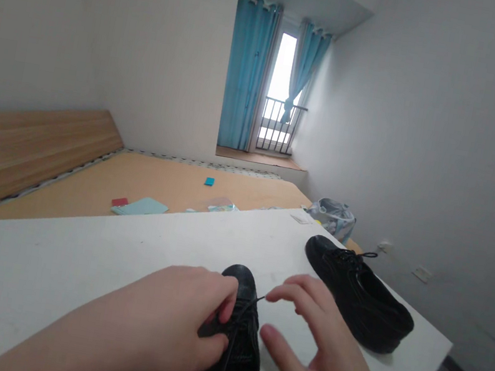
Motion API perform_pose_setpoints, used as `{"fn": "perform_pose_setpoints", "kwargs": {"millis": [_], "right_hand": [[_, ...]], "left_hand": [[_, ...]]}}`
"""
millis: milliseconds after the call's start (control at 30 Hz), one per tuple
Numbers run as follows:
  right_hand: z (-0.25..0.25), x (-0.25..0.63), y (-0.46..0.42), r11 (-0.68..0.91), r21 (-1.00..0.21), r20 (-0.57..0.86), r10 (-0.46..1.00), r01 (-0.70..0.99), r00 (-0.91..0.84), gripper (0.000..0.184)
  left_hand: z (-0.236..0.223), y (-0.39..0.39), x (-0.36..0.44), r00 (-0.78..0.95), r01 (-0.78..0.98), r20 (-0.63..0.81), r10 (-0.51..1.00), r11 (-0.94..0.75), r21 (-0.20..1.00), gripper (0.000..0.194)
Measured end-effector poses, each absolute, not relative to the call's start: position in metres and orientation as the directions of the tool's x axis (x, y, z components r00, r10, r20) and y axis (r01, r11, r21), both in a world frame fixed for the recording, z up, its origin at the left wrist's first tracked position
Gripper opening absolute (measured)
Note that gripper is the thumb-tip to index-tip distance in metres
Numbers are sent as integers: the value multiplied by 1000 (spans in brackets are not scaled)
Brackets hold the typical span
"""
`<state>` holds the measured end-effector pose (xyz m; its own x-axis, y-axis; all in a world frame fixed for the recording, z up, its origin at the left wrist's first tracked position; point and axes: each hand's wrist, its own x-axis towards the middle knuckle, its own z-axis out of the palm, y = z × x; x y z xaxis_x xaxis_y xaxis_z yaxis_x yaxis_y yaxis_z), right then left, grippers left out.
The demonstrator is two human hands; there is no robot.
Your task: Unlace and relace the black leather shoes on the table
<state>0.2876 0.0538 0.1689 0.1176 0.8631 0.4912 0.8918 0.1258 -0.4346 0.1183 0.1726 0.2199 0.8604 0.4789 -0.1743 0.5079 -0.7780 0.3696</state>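
Note:
A black lace-up shoe (240, 368) lies in front of me on the white table, its toe pointing away. My left hand (200, 323) is over the left side of this shoe, fingers curled in at the black shoelace (246, 309); the grip itself is partly hidden. To the right of the laces, my right hand (308, 335) has its thumb and index finger spread apart. A thin lace end sticks out close to the right index fingertip; whether they touch I cannot tell. A second black shoe (357, 292), its lace tied in a bow, stands on the table at the right.
The white table (70, 282) ends at the right above a dark floor. Behind it is a tan bed board (256, 190) with a pale green sheet (142, 207), a red item (120, 202) and a blue square (209, 181). A patterned bag (334, 218) sits by the right wall.

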Motion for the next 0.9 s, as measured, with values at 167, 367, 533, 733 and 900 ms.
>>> {"fn": "perform_pose_setpoints", "kwargs": {"millis": [167, 367, 533, 733, 900], "right_hand": [[159, 271, 53, 125, -360, 434, 899, 925, 48, 12], [158, 271, 66, 123, -619, 378, 913, 776, 156, 11], [155, 284, 85, 4, -943, 70, 980, 332, 187, 27], [147, 293, 90, -47, -984, -64, 993, -169, 99, 36], [150, 293, 88, -85, -939, -105, 994, -333, 42, 33]], "left_hand": [[218, 167, 120, 845, 534, -212, 491, -794, 290, 16], [214, 174, 125, 861, 493, -94, 500, -773, 401, 28], [215, 192, 130, 896, 427, -242, 373, -571, 702, 27], [215, 204, 134, 949, 313, -307, 73, -340, 887, 24], [212, 205, 135, 946, 304, -325, -16, -313, 900, 24]]}}
